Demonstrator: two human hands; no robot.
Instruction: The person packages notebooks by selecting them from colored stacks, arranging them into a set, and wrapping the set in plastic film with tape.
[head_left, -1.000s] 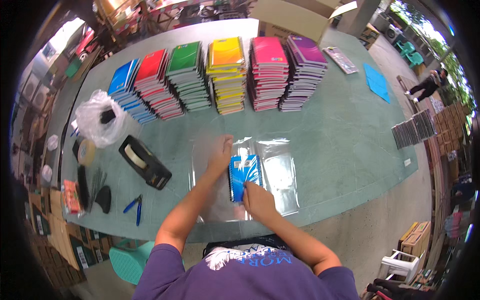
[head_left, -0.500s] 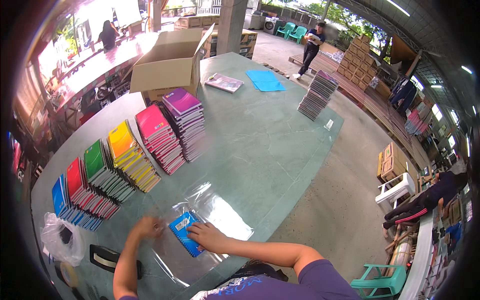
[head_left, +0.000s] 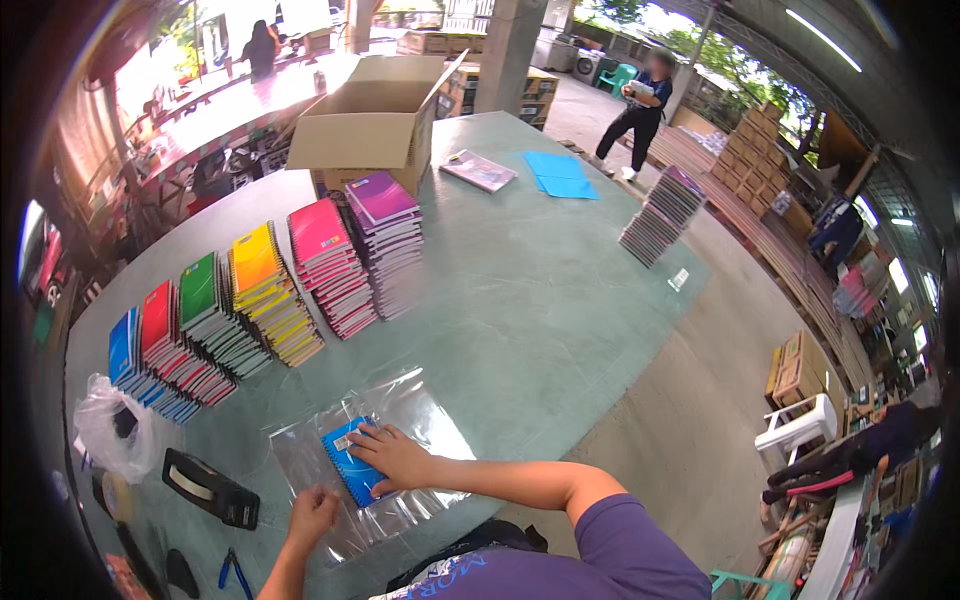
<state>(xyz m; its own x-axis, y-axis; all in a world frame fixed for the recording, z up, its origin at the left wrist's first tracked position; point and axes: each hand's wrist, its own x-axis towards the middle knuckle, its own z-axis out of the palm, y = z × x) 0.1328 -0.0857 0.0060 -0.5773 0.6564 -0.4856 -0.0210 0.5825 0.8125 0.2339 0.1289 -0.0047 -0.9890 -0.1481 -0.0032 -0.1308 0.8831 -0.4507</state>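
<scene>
A spiral-bound blue notebook (head_left: 348, 470) lies on a clear plastic sheet or bag (head_left: 440, 425) at the near side of the table. My right hand (head_left: 395, 458) rests on this notebook with its fingers spread across the cover. Beside the plastic's lower left edge, my left hand (head_left: 315, 513) is closed, its fingers curled together; whatever they pinch is too small to make out. Stacks of spiral notebooks stand in a row to the left: blue (head_left: 124, 345), red (head_left: 158, 315), green (head_left: 200, 285), yellow (head_left: 254, 255), pink (head_left: 318, 230) and purple (head_left: 382, 200).
Left of my hands are a black tape dispenser (head_left: 210, 490), a crumpled plastic bag (head_left: 110, 430), a tape roll (head_left: 117, 496) and blue-handled pliers (head_left: 235, 570). An open carton (head_left: 350, 140), blue sheets (head_left: 562, 175) and another notebook stack (head_left: 662, 215) stand farther off. A person (head_left: 640, 110) walks beyond the table.
My left hand has moved down and nearer me along the plastic. My right hand stays on the blue notebook. The view has shifted, and the walking person is in a different stride.
</scene>
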